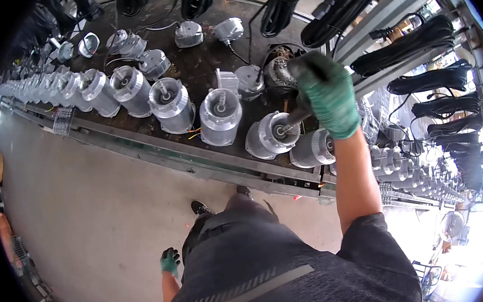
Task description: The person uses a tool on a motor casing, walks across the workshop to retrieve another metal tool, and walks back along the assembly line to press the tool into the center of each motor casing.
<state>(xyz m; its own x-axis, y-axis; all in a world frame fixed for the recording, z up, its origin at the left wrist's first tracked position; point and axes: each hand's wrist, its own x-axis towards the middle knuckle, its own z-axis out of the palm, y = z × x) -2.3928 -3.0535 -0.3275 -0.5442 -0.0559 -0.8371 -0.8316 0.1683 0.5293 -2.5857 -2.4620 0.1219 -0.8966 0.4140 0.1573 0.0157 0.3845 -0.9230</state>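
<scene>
My right hand [331, 95], in a green glove with dark fingers, is closed round a dark rod-like tool [302, 114]. The tool slants down to the left, its lower end at the shaft in the middle of a silver motor housing [260, 138]. Its exact kind is partly hidden by the glove. Down at my left side, over the floor, hangs my left hand [170, 260], gloved the same way, its fingers apart and holding nothing. Beside the worked motor stand another motor housing [220, 118] on the left and a tipped motor housing [312, 148] on the right.
A long row of motor housings [98, 93] runs leftward along the dark workbench [216, 51]. Silver end covers [188, 35] lie behind them. Bundled black cables [284, 5] hang overhead and on the right. The bench's metal front edge [197, 168] lies between me and the motors.
</scene>
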